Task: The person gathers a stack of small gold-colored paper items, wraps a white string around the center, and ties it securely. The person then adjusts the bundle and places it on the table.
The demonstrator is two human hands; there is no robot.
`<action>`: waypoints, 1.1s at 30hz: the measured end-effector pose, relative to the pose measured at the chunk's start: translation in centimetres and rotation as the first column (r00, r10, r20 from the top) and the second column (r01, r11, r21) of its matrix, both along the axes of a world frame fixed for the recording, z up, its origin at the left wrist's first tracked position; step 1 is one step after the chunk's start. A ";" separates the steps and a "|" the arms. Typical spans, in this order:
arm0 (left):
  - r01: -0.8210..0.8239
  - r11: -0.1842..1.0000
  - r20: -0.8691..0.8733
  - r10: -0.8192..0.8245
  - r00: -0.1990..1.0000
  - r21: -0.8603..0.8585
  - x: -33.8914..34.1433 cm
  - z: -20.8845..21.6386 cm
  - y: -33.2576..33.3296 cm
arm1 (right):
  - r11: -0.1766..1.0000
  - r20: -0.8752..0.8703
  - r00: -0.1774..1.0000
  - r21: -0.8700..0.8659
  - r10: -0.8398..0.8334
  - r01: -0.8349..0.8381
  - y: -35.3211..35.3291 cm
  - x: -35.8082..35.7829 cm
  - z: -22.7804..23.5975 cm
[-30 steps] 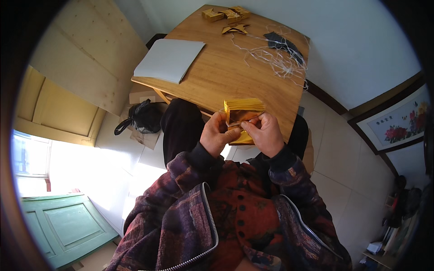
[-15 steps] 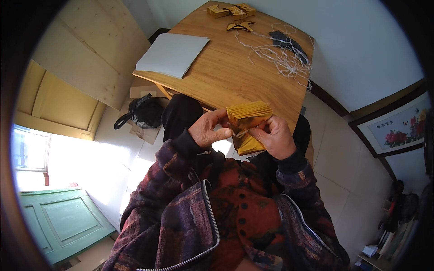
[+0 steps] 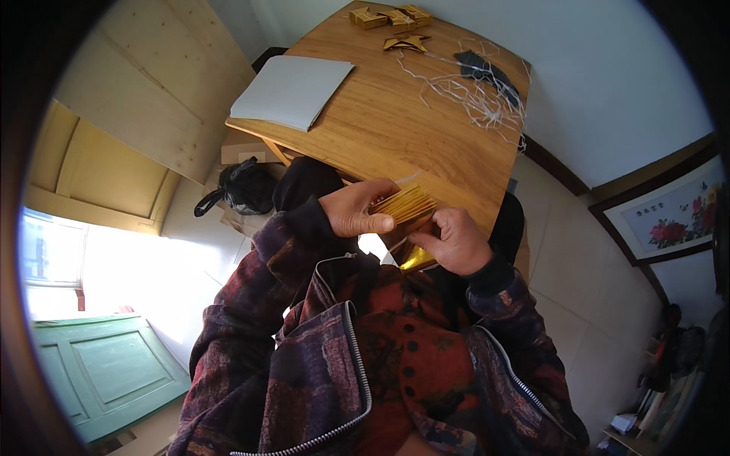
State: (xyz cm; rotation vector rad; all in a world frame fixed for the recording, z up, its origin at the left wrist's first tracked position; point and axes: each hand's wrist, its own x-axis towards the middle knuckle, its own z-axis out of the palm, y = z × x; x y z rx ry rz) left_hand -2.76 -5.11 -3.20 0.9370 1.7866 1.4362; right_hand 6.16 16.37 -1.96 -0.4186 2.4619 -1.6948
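Note:
In my left hand [image 3: 356, 210] is a bundle of folded gold paper [image 3: 405, 204], its layered pleated edges turned upward and its shiny lower part facing me. The fingers wrap round its left side, with the thumb across the near face. My right hand [image 3: 458, 243] is closed at the right side of the bundle, thumb and forefinger pinched on a thin white string [image 3: 397, 245] that crosses its middle. A short piece of white string also shows past the bundle's far edge. Part of the right fingertips is hidden.
On the wooden table [image 3: 380, 114] lie a stack of white sheets [image 3: 293, 91], tangled white strings [image 3: 490, 102], a dark grey cloth [image 3: 487, 74] and several gold paper bundles [image 3: 408, 17]. A black plastic bag [image 3: 247, 186] sits on the floor at left.
The gold bundle has tilted and looks narrower, squeezed together at the middle. My right hand has shifted slightly down, and the left hand has closed further round the bundle.

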 end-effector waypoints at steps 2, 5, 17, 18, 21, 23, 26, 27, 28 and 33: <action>0.051 0.994 -0.064 -0.058 0.996 -0.101 0.0 0.5 0.1 | 1.000 -0.002 1.000 -0.002 0.016 -0.016 -0.2 -0.1 0.0; -0.023 0.970 -0.247 -0.039 0.968 -0.241 0.0 0.6 0.6 | 0.997 0.013 1.000 0.073 0.022 -0.023 0.1 -0.4 -0.2; -0.143 0.978 -0.404 0.071 0.912 -0.152 -0.4 -1.0 2.0 | 0.975 0.075 0.997 0.220 0.025 -0.041 1.5 -2.7 -2.4; -0.156 0.978 -0.396 0.089 0.914 -0.142 -0.4 -1.0 2.2 | 0.972 0.070 0.997 0.230 0.027 -0.043 1.5 -2.9 -2.5; -0.203 0.969 -0.373 0.138 0.917 -0.140 0.0 -0.9 2.4 | 0.975 0.063 0.997 0.219 0.034 -0.047 1.6 -3.3 -2.8; -0.240 0.954 -0.359 0.163 0.919 -0.182 0.3 -0.5 2.4 | 0.985 0.090 0.995 0.165 0.031 -0.046 1.5 -3.4 -3.0; -0.248 0.947 -0.390 0.152 0.908 -0.206 0.4 0.0 2.4 | 0.975 0.031 0.998 0.216 0.049 -0.055 1.5 -3.6 -3.1; -0.264 0.934 -0.383 0.159 0.910 -0.240 0.4 0.0 2.4 | 0.973 0.017 0.999 0.226 0.050 -0.053 1.5 -3.6 -3.0; -0.279 0.920 -0.376 0.165 0.912 -0.274 0.4 0.0 2.5 | 0.970 0.009 0.999 0.237 0.048 -0.048 1.4 -3.6 -3.0; -0.312 0.909 -0.239 0.250 0.938 -0.277 0.1 -1.6 2.5 | 0.958 0.029 0.998 0.281 0.050 -0.056 1.1 -3.7 -2.5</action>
